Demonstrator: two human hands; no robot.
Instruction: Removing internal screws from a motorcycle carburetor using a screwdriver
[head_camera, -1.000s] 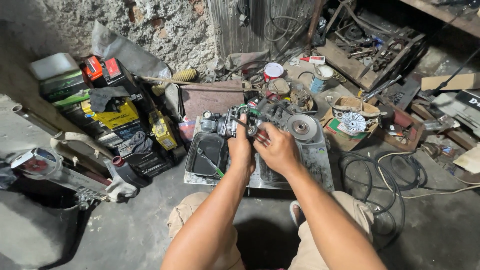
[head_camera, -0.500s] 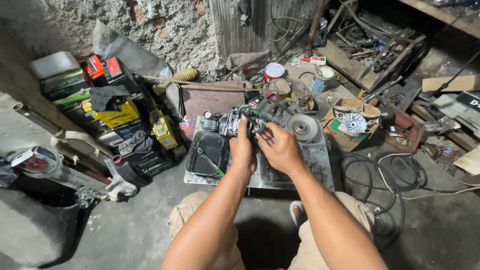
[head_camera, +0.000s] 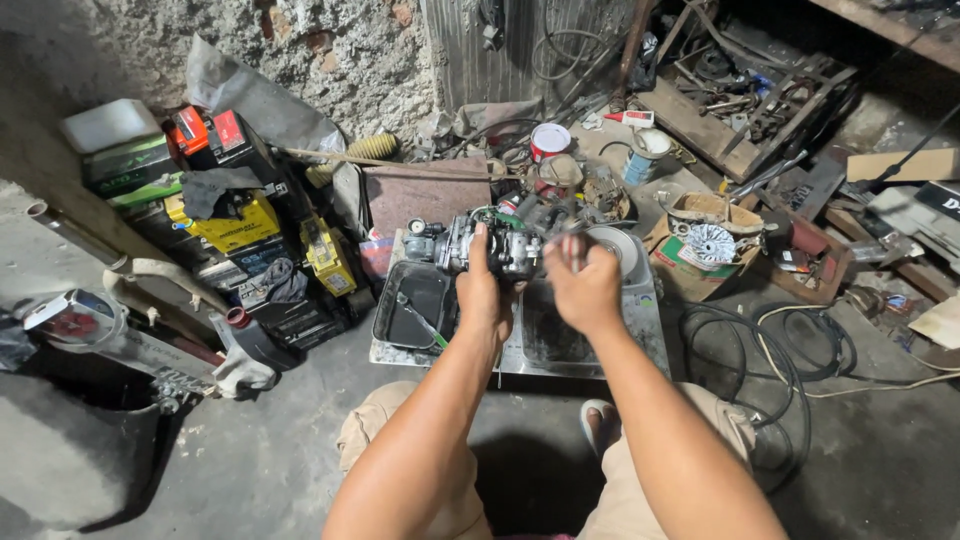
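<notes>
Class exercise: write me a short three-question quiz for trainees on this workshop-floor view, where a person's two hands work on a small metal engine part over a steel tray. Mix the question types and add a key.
1. True or false: the left hand holds the small metal engine part above the steel tray.
2. What lies in the black tub at the tray's left side?
A. a green-handled tool
B. a paint brush
C. a hammer
3. Fill in: the round white-lidded tin stands close to the ____ wall.

Key
1. True; the right hand is beside it, at the part's right end.
2. A, the green-handled tool.
3. Back, the rough plastered wall.
</notes>
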